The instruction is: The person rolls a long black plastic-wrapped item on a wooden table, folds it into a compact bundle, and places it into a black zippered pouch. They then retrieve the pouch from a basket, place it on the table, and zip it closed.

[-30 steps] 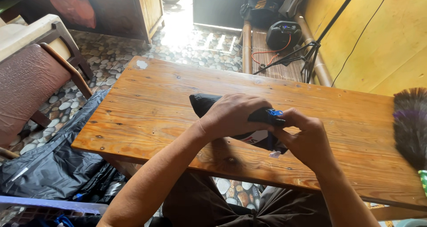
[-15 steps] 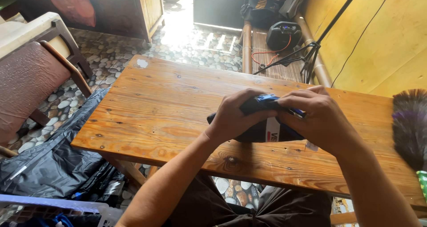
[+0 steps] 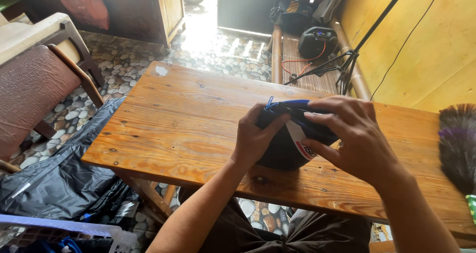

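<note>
varnished knotty wood table [image 3: 188, 114], dark matt cloth garment [image 3: 282, 151] with blue trim, bristly feather duster [image 3: 458, 144]

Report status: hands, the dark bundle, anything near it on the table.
Left hand and right hand both grip the dark bundle. Bundle rests on wooden table, blue trim up. Feather duster lies at right edge, apart from it.

On the wooden table [image 3: 188, 119] lies a folded cloth item [image 3: 285, 146], perhaps a cap, between the left hand [image 3: 255, 136] and right hand [image 3: 354, 134]. A feather duster [image 3: 458, 146] rests at the table's right end. A chair [image 3: 34, 79] stands left; a plastic sheet [image 3: 59, 176] lies below it.
</note>
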